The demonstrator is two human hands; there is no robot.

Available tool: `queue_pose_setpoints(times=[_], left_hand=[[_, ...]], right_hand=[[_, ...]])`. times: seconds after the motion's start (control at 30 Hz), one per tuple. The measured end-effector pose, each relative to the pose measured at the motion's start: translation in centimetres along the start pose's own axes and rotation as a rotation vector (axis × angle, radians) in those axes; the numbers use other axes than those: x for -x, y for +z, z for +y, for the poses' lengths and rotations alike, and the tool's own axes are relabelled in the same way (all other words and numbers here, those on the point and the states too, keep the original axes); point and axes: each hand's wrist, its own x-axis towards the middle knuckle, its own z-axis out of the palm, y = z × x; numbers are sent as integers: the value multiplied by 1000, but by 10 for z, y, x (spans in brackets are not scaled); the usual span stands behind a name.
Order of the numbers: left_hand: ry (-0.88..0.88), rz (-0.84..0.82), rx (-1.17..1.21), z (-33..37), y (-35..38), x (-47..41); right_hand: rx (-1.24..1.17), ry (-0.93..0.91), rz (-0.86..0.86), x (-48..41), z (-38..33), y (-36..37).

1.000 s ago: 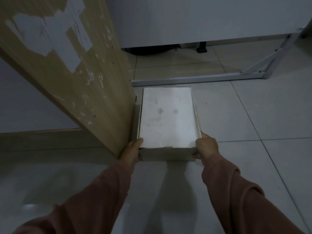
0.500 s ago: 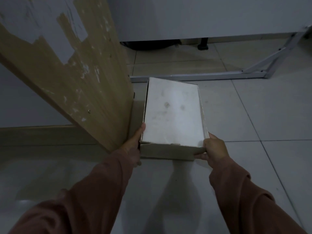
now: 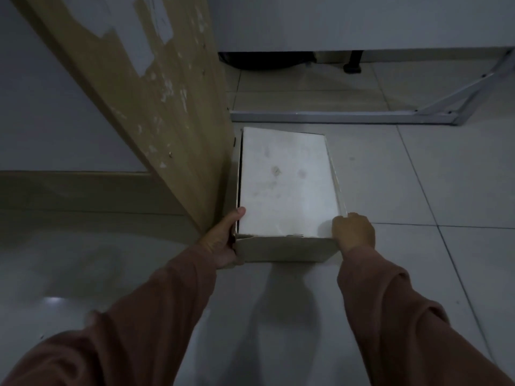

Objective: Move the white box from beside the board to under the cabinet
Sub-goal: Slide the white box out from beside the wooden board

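1. Head view: white box [image 3: 288, 185] sat low over tiled floor [image 3: 446, 190], just beside wooden board [image 3: 156, 107], long side close to board's edge.
2. Lid top faced up w/ faint smudges near centre; lid gapped slightly along left edge; near end showed brownish side wall.
3. Left hand [image 3: 223, 240] clamped near-left corner of box, thumb on lid, fingers wrapped down the side betw. box & board.
4. Right hand [image 3: 352, 232] gripped near-right corner, fingers curled over lid edge.
5. Couldn't tell if box rested on floor or was raised; dark shadow lay below near end.
6. Metal frame bar [image 3: 334, 118] lay across floor just beyond box's far end.
7. Cabinet [image 3: 362, 20] stood farther back, dark gap under it; box not under it yet.
8. Brownish-pink sleeves [image 3: 156, 310] covered both forearms.
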Motion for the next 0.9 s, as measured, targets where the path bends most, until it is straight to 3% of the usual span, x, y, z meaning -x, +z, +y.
queue_pose_setpoints(times=[0.17,0.4,0.6,0.9], left_hand=[[-4,-7,88,-14,-15,25],[16,-51,39,-22,-29,67],[63,-124,-122,-8,-38,106],[106,-153,-376,14,-73,154]], right_hand=[[120,-66,-14,14,-9,-1],[231,-224,-18,42,-17,-16],[173,-285,47,69,-36,-39],[292,-344,88,125,-35,-48]])
